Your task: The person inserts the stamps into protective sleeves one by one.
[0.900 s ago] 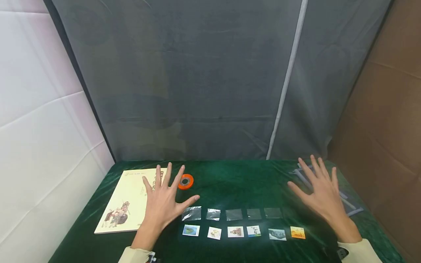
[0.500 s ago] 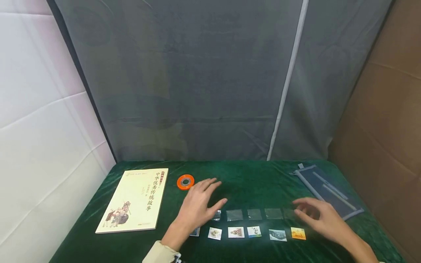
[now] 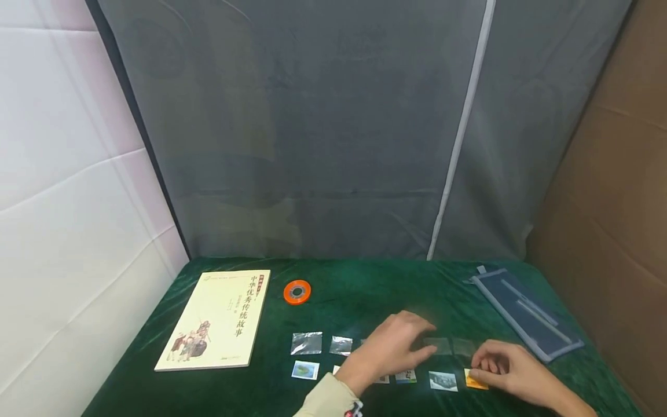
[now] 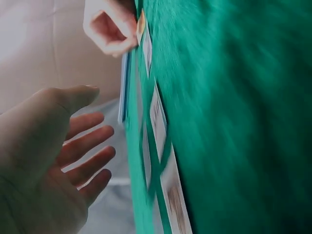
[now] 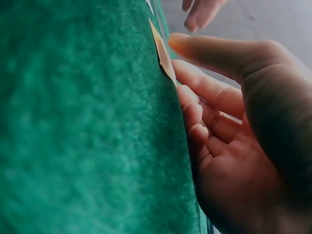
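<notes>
In the head view, the thumb and curled fingers of my right hand (image 3: 502,370) pinch at the edge of a small orange stamp (image 3: 476,382). The right wrist view shows that stamp (image 5: 165,56) beside the thumb tip, its edge at the index finger. My left hand (image 3: 393,347) hovers with loosely bent fingers over the middle of the row, holding nothing. It hides some stamps and clear sleeves. A grey-green stamp (image 3: 443,381) lies left of the orange one; a blue-green stamp (image 3: 305,370) lies at the row's left end. Clear plastic sleeves (image 3: 307,343) line up behind the stamps.
A cream book (image 3: 213,318) with a picture cover lies on the left of the green cloth (image 3: 365,289). Near it is an orange ring-shaped roll (image 3: 297,292). A blue mesh zip pouch (image 3: 528,315) lies at the right, by the brown side wall (image 3: 604,231).
Both hands were spread wide apart above the table. The left hand has swung right over the sleeves; the right hand has come down and curled its fingers at the orange stamp.
</notes>
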`<state>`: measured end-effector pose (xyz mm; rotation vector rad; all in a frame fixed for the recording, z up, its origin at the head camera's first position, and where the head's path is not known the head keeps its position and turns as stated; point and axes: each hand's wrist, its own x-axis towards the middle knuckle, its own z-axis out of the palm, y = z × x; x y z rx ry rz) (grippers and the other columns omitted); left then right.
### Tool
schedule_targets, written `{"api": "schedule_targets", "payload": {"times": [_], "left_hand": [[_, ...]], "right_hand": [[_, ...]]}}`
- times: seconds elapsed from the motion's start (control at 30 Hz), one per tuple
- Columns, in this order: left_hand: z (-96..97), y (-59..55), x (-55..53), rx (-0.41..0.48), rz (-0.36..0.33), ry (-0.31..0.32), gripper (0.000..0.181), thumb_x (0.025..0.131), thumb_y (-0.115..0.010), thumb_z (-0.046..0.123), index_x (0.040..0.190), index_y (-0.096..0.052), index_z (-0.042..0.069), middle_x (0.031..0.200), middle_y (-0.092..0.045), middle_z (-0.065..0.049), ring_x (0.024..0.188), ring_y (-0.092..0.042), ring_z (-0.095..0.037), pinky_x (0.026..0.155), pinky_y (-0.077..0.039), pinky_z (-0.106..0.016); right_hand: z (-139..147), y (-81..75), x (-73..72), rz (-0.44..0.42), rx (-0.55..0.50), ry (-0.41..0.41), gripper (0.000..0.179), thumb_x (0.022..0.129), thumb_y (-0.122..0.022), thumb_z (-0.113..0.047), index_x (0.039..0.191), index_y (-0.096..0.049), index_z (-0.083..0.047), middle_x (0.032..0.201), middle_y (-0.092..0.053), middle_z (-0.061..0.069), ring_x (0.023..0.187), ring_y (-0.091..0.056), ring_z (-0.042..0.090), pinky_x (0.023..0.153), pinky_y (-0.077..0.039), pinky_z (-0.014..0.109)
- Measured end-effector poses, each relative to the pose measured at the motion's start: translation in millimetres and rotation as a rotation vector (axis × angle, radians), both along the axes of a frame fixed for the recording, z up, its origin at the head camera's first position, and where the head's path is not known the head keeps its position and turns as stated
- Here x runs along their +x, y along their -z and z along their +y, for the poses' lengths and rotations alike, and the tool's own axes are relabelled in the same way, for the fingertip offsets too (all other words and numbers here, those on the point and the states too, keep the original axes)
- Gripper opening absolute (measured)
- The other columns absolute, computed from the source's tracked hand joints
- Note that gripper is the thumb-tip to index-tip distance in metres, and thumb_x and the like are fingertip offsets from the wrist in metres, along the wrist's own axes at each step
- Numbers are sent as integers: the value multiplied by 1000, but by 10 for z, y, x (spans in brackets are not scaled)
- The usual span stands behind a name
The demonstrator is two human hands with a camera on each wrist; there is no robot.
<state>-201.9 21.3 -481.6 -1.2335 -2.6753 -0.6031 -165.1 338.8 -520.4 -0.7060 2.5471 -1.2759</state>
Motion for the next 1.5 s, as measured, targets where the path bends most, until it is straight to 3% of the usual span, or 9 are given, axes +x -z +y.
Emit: {"api": "schedule_targets", "payload": {"times": [0.13, 0.23, 0.37, 0.57, 0.83, 1.03, 1.3, 1.5], "left_hand": [[237, 21, -24, -66, -3, 16, 38, 106, -68, 48, 135, -74, 24, 133, -75, 13, 125, -67, -5, 107, -54, -25], [367, 39, -56, -111, -11, -1, 40, 105, -68, 50, 137, -73, 27, 136, -73, 14, 125, -67, -5, 105, -54, -24], [509, 66, -107, -154, -21, -37, 40, 105, -69, 52, 138, -73, 29, 136, -72, 15, 120, -68, -4, 100, -56, -23], [659, 80, -122, -207, -13, -116, 39, 102, -72, 55, 134, -75, 33, 131, -72, 16, 115, -67, -5, 93, -58, -25], [766, 112, -94, -243, 57, -210, 34, 96, -77, 58, 123, -79, 36, 125, -73, 16, 110, -65, -8, 89, -57, -27], [802, 121, -104, -227, 53, -222, 28, 93, -83, 55, 114, -79, 36, 119, -73, 17, 104, -64, -6, 84, -55, -26], [836, 148, -117, -135, 22, -192, 18, 90, -89, 43, 98, -75, 36, 97, -70, 20, 92, -61, -3, 77, -49, -22], [809, 189, -112, -58, -5, -180, 13, 93, -87, 37, 92, -74, 36, 84, -66, 22, 80, -58, 3, 71, -46, -20]], "right_hand": [[-18, 40, 25, 131, -16, -23, 15, 95, -86, -22, 101, -74, -29, 84, -62, -8, 69, -56, 3, 58, -48, 24], [-21, 52, 22, 150, -21, -50, 17, 94, -87, -22, 103, -74, -28, 86, -62, -7, 70, -55, 5, 59, -48, 23], [-14, 52, 4, 100, -43, -91, 15, 97, -84, -20, 104, -72, -26, 86, -60, -2, 69, -54, 11, 60, -47, 24], [1, 49, -29, -5, -189, -187, 14, 102, -72, -3, 105, -69, -16, 85, -54, 14, 68, -48, 25, 59, -45, 30], [24, 27, -38, -143, -274, -216, 11, 105, -65, 2, 108, -68, -9, 78, -51, 16, 59, -44, 21, 54, -46, 32], [36, -5, -22, -175, -278, -209, 9, 106, -63, 1, 108, -68, -6, 79, -54, 20, 60, -45, 26, 56, -49, 31], [69, 10, 11, -136, -258, -170, 11, 105, -66, 1, 108, -69, -9, 87, -67, 13, 65, -57, 13, 62, -54, 30], [88, 47, -1, -151, -260, -179, 11, 105, -65, 0, 109, -69, -9, 89, -68, 8, 67, -59, 13, 64, -55, 31]]}}
